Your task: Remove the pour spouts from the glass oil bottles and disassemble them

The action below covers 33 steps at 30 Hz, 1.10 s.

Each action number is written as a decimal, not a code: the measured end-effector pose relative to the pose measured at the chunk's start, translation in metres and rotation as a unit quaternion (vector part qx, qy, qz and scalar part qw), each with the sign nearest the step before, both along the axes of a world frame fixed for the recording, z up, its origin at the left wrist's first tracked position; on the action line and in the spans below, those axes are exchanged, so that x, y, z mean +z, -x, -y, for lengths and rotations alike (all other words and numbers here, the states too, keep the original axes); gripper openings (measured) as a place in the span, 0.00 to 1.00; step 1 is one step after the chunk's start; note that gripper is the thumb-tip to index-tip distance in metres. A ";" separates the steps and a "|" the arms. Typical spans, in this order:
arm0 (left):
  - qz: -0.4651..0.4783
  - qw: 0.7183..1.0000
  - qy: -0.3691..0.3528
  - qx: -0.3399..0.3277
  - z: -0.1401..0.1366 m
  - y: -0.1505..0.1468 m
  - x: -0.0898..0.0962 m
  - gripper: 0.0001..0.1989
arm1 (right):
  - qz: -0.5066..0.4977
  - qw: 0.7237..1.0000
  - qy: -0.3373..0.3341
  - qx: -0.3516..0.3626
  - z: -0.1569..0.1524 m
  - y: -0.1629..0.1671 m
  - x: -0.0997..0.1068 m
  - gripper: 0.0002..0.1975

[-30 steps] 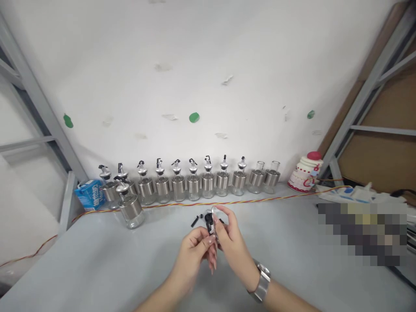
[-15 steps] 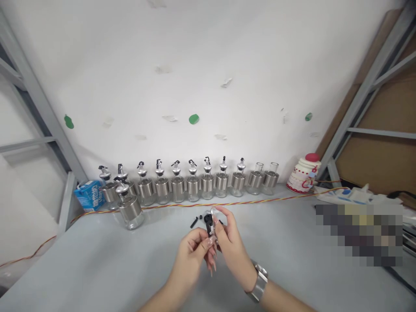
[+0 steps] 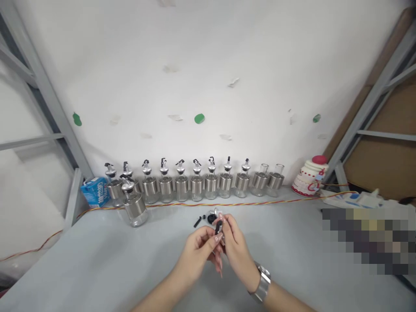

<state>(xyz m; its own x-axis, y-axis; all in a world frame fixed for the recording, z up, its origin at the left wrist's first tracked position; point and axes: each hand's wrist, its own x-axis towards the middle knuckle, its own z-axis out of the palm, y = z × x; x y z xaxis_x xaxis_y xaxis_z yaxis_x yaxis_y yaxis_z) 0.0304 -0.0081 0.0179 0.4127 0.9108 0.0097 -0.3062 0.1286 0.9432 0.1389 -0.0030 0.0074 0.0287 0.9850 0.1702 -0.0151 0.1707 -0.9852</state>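
Observation:
My left hand (image 3: 199, 250) is closed, thumb and forefinger pinching a small black pourer part (image 3: 218, 227) from below. My right hand (image 3: 236, 243), a metal watch on its wrist, is closed on the upper end of the same part. The fingers hide much of it, and anything else between them cannot be made out. Just beyond the fingertips, a black round piece (image 3: 211, 218) and a shiny silver piece (image 3: 216, 212) lie on the grey table (image 3: 156, 264). Slightly left of these are a short black stick-like piece (image 3: 197, 222) and a tiny black piece (image 3: 204, 216).
Along the wall stand several glass bottles (image 3: 196, 185) with steel sleeves and pourer tops; two at the right (image 3: 275, 181) have bare necks. One bottle (image 3: 134, 208) stands forward at the left. A blue carton (image 3: 95, 192), twisted wire (image 3: 182, 204) and white-red jar (image 3: 308, 177) are also here.
The view has shifted a little, so everything sits further right. My right fingers have moved down from the silver piece onto the black part. The black round piece now shows beyond the hands.

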 end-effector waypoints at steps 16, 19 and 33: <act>0.013 0.998 0.057 0.030 0.015 -0.008 -0.002 0.15 | 0.220 0.971 -0.058 -0.072 0.000 -0.006 0.014 0.20; 0.006 0.998 0.051 0.025 0.013 -0.008 -0.002 0.16 | 0.230 0.968 -0.074 -0.070 0.000 -0.007 0.016 0.20; -0.457 0.802 -0.375 0.079 -0.005 0.033 0.016 0.13 | 0.173 0.985 -0.006 0.014 -0.008 -0.007 0.009 0.21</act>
